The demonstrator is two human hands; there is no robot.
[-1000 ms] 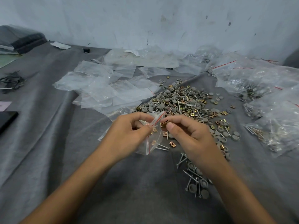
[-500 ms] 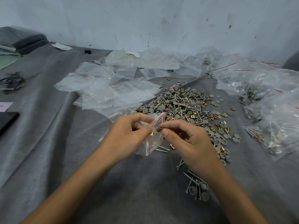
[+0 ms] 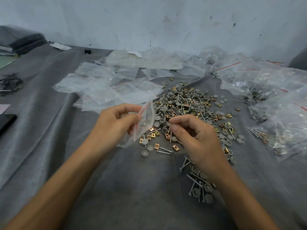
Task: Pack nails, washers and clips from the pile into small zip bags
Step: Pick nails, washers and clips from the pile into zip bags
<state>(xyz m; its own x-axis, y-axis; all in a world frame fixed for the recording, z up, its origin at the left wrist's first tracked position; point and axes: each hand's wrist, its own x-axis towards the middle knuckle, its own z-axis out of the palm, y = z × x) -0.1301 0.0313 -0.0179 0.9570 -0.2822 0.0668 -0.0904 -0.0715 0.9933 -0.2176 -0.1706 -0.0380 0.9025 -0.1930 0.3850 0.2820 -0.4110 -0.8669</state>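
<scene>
Nearest to me, two bare forearms reach out over a grey cloth point(image 3: 132, 188). A loose cluster point(image 3: 199, 185) of silvery nails and round grey washers lies just beside the right wrist, which partly covers it.

A little further on, the left hand point(image 3: 114, 125) holds up a small zip bag point(image 3: 144, 123). It is clear and crumpled, with a red stripe along its mouth, and a few grey and brass-coloured bits show dimly through it. The thumb and forefinger pinch the bag near the red stripe, the other fingers curl beneath, and the bag hangs tilted above the near edge of the heap. The right hand point(image 3: 194, 136) hovers just beside the bag's mouth. Its thumb and forefinger are closed on what looks like a grey washer point(image 3: 169, 124), and the remaining fingers are curled in.

Beyond the fingertips spreads the pile point(image 3: 186, 103), a tangle of grey washers, brass clips and nails. The right hand hides its near right part. Empty bags point(image 3: 99, 90) lie flat to the left of the pile and filled bags point(image 3: 274, 103) are heaped to its right. At the far left lie a black flat object point(image 3: 6, 122) and a dark bundle point(image 3: 10, 82), with a scuffed pale wall point(image 3: 166, 22) behind.
</scene>
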